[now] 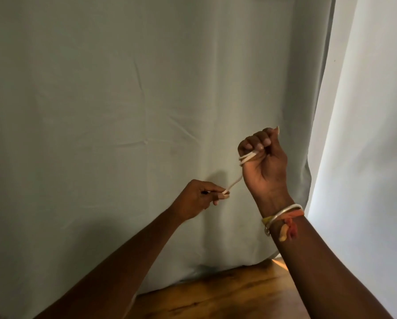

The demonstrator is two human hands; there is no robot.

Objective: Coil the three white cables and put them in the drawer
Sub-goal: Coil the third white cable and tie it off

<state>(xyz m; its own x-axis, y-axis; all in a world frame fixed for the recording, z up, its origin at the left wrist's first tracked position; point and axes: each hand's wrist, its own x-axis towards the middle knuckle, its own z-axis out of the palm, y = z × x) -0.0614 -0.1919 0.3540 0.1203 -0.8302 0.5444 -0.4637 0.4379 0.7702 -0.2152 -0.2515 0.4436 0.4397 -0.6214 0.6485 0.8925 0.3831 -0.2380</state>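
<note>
Winding the white cable round curled fingers of the right hand, well above the wooden table, trailing strand pinched taut by the left hand nearer that table; seems light, limp, springy, best gripped close to the loops.

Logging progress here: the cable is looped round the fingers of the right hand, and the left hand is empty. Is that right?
Not quite. The left hand isn't empty: it pinches the free strand of the cable, as the head view shows. The cable is indeed looped round the fingers of the right hand.
</note>
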